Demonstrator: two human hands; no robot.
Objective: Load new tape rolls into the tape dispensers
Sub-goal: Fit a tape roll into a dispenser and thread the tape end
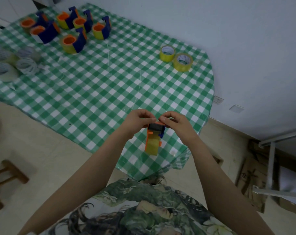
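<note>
I have the dispenser (155, 133) in both hands, held just above the near edge of the counter (110, 85). Its long axis runs toward and away from me: the yellow roll (151, 147) seated in it hangs at the end nearest my body, and the cutter end points away, tucked under my fingers. The left hand (138, 121) is curled around the far left corner of the dispenser. The right hand (174, 122) pinches the orange top edge from the other side, so both are grasping it and neither is free. The two thumbs nearly meet over the far end, and I judge that the next move turns on that spot: drawing the tape's free end forward over the cutter.

For a further load, the two loose rolls (175, 58) lie ahead and to the right, well apart from my hands, with the right hand nearer. The loaded dispensers (72, 28) stand in a group at the far left corner.

I cannot see the tape's free end, nor tell whether a strip is stretched between my fingertips. The cutter is covered by my fingers. The clear rolls (5, 65) at the left edge are blurred, so I cannot count them.
</note>
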